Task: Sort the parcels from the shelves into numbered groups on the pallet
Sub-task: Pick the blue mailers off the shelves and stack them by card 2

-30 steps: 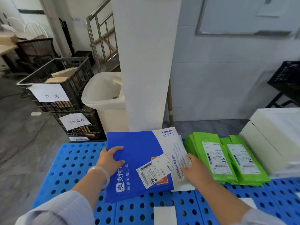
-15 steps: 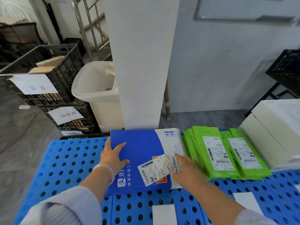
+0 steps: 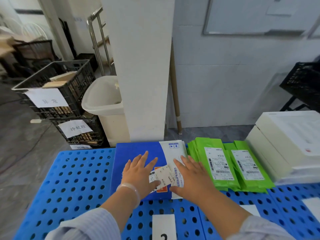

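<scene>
A flat blue and white parcel [image 3: 136, 151] with a white shipping label [image 3: 161, 175] lies on the blue perforated pallet [image 3: 72, 179], at its far edge. My left hand [image 3: 138, 172] rests flat on the blue part, fingers spread. My right hand [image 3: 192, 177] lies flat on the white part, fingers spread too. Neither hand grips anything. To the right sits a stack of green parcels [image 3: 216, 163] with white labels, and beyond them stand white boxes [image 3: 284, 146]. A white card marked 2 [image 3: 163, 227] is fixed to the pallet near me.
A white pillar [image 3: 138, 66] rises just behind the pallet. Left of it stand a cream bin [image 3: 105, 104] and stacked black crates [image 3: 57, 94] with paper signs. Another black crate [image 3: 304, 82] sits on a rack at the far right. More white cards [image 3: 313, 207] lie on the pallet's right side.
The blue parcel was slid and squared against the pallet's far edge. My hands moved from its side edges to its top and now lie flat on it.
</scene>
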### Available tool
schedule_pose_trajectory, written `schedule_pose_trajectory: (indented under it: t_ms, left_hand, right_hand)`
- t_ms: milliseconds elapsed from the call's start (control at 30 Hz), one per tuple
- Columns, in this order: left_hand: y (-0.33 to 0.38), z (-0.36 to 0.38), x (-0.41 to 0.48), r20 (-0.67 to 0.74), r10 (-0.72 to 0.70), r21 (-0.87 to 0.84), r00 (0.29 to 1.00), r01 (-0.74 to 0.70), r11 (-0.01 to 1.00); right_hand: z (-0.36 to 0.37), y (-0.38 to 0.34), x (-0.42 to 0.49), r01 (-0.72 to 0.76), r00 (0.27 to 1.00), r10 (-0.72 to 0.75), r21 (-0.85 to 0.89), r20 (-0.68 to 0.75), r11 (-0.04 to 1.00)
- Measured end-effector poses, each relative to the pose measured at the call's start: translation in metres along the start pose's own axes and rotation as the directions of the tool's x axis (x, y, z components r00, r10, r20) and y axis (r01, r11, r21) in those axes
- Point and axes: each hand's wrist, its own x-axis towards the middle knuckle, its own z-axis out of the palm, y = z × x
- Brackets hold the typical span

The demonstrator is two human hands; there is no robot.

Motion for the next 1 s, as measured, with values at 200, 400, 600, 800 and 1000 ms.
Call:
schedule_pose_trajectory:
  t_ms: [200,400,600,800,1000]
  left_hand:
    - [0.067,-0.018,-0.015,-0.089,0.060,-0.021,0.994,-0.062,0.998]
    - [0.147,-0.023,-0.037,-0.128,0.171,-0.005,0.977,-0.173,0.985]
    - [0.209,-0.040,-0.049,-0.161,0.363,0.043,0.918,-0.361,0.932]
    - [0.254,-0.040,-0.082,-0.163,0.600,0.078,0.783,-0.596,0.799]
    - [0.298,-0.018,-0.129,-0.085,0.752,0.094,0.654,-0.746,0.660]
  right_hand:
    - [-0.018,0.044,-0.046,-0.016,0.997,0.014,-0.027,-0.074,0.999]
    - [-0.036,0.096,-0.108,-0.093,0.984,0.086,-0.039,-0.156,0.995]
    - [-0.047,0.127,-0.178,-0.292,0.925,0.283,0.001,-0.253,0.956]
    - [-0.035,0.119,-0.260,-0.518,0.818,0.504,0.026,-0.277,0.855]
    - [-0.014,0.102,-0.342,-0.700,0.656,0.698,0.116,-0.286,0.705]
